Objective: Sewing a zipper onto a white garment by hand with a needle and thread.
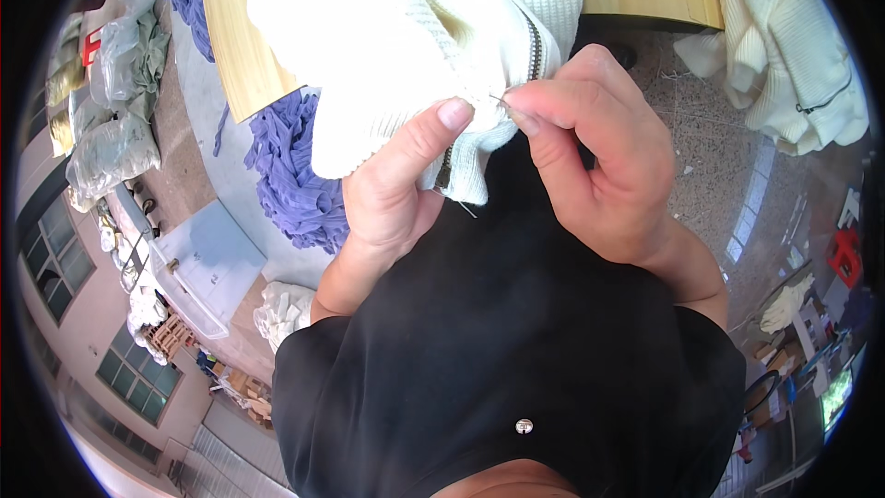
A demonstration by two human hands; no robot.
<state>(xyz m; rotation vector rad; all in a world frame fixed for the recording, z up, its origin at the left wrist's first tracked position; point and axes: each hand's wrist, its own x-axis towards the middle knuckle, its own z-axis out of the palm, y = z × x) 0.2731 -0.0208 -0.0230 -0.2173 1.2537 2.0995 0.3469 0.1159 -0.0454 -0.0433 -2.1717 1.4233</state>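
Observation:
A cream-white ribbed knit garment (369, 65) with a dark metal zipper (535, 46) lies over the table edge and hangs toward my body. My left hand (396, 166) is closed on its near edge, thumb on top and the other fingers mostly hidden under the cloth. My right hand (599, 148) pinches a thin dark needle (499, 99) between thumb and forefinger, right at the fabric beside the zipper. The needle is very small, and whether its tip is in the knit I cannot tell. Below the left thumb, a short zipper end and a loose thread hang from the garment.
Light wooden table (241, 55) beneath the garment. Purple-blue fabric heaps (290, 175) lie at the left. Another white knit garment (793, 55) with a zipper hangs at the far right. Plastic-wrapped bundles (115, 148) stand farther left, near a pale blue board (207, 258).

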